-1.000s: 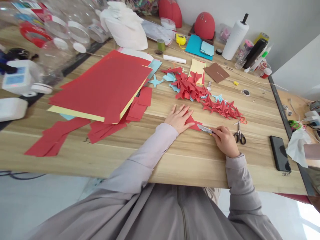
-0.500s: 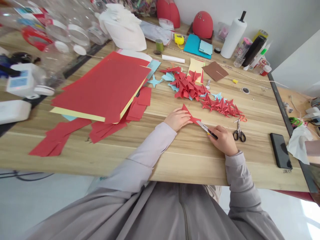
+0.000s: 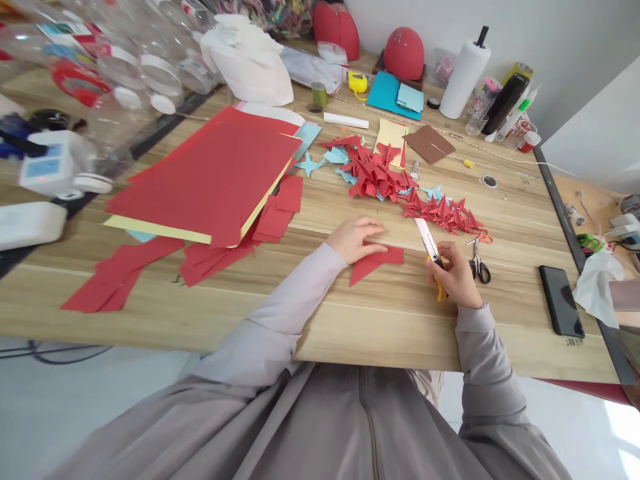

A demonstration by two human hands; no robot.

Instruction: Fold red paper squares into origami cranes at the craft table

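A folded piece of red paper (image 3: 377, 260) lies on the wooden table in front of me. My left hand (image 3: 356, 240) is at its upper left edge, with fingers apart and the thumb over the paper. A yellow and black utility knife (image 3: 433, 252) is in my right hand (image 3: 454, 272), its blade pointing up and away from me, to the right of the paper. Beyond both hands lie a heap of folded red paper stars (image 3: 375, 172) and a row of more red stars (image 3: 445, 213), with some light blue ones among them.
Black scissors (image 3: 480, 267) and a phone (image 3: 561, 300) lie to the right. Large red sheets (image 3: 210, 173) and cut red strips (image 3: 110, 277) are on the left. Clear plastic bottles (image 3: 110, 120) crowd the back left; a white bottle (image 3: 465, 80) stands at the back.
The red paper has turned and come nearer to me. My left hand's fingers have lifted and spread. The knife has swung upright and away from the paper, and my right hand has shifted slightly right.
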